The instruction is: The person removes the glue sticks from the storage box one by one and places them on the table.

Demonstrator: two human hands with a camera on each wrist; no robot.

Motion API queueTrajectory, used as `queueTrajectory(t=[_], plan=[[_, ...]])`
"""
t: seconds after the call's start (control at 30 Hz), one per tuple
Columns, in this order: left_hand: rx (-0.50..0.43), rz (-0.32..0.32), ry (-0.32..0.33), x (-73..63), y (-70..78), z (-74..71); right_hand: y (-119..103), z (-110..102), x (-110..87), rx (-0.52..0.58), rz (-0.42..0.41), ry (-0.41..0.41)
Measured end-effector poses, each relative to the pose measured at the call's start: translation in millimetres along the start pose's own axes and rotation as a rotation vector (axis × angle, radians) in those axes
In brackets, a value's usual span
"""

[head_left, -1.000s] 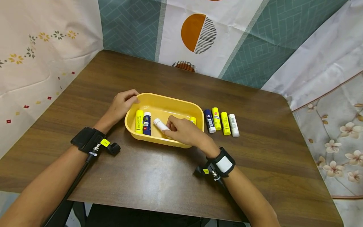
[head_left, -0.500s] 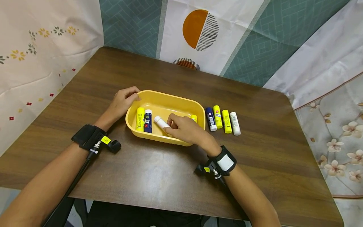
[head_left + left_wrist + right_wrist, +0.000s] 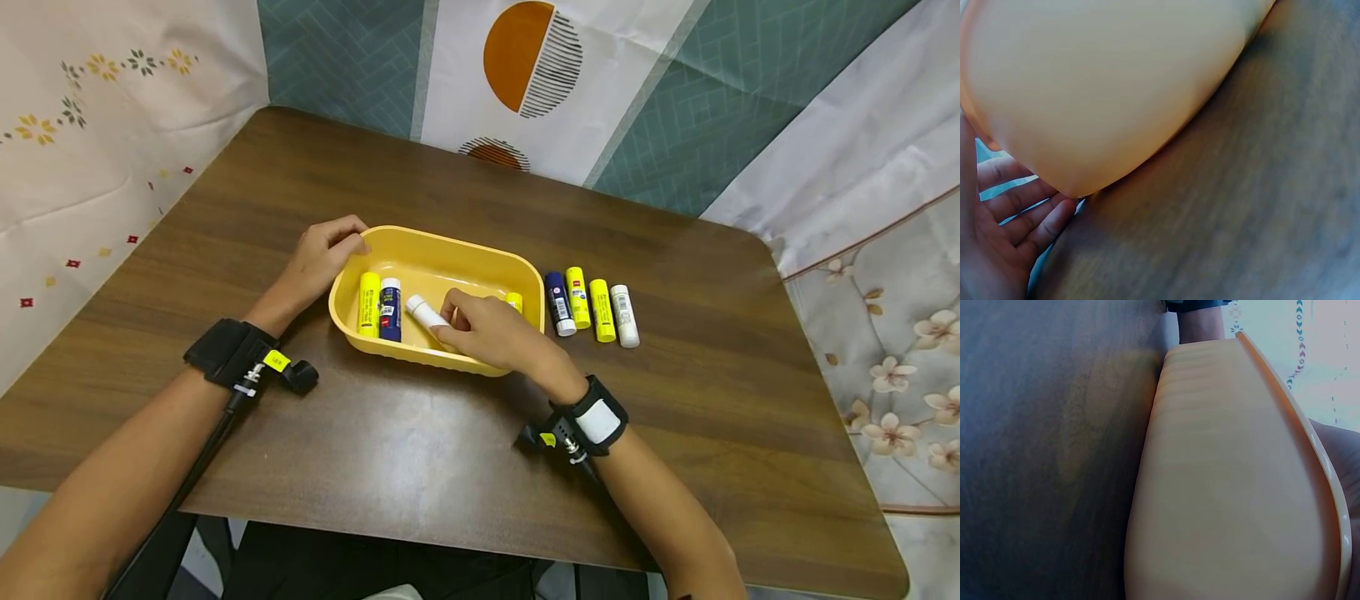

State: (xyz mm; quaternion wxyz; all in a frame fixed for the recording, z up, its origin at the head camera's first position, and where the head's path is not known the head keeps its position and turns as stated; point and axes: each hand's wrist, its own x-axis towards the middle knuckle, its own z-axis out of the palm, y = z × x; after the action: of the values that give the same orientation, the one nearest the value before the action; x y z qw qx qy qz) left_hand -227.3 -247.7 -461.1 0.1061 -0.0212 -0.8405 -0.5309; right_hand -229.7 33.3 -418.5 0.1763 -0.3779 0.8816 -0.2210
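Note:
In the head view, a yellow plastic tub (image 3: 435, 360) sits on the table. My left hand (image 3: 318, 258) holds its left end, thumb at the rim; in the left wrist view the fingers (image 3: 1016, 203) lie along the tub's outer wall. Inside the tub my right hand (image 3: 487, 329) pinches a white glue stick (image 3: 426, 312) between thumb and fingers, its capped end pointing up-left and the rest hidden by the hand. Left of it lie a yellow glue stick (image 3: 369, 305) and a dark blue one (image 3: 390, 310), side by side. Another yellow stick (image 3: 514, 301) shows partly behind the right hand.
Right of the tub, a row lies on the wooden table (image 3: 420, 450): a dark blue glue stick (image 3: 559, 304), two yellow ones, the nearer being a yellow stick (image 3: 602, 311), and a white glue stick (image 3: 625, 317). Patterned cloths hang behind and at both sides.
The head view has tilted slightly, so the table sits higher in it. Both hands keep their places at the tub, and the white glue stick stays in the right hand.

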Motion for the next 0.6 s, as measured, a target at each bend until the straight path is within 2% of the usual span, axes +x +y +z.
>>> queueTrajectory(t=[0.6], plan=[[0.004, -0.014, -0.015, 2.6, 1.0, -1.0, 1.2, -1.7, 2.7, 0.004, -0.012, -0.004]])
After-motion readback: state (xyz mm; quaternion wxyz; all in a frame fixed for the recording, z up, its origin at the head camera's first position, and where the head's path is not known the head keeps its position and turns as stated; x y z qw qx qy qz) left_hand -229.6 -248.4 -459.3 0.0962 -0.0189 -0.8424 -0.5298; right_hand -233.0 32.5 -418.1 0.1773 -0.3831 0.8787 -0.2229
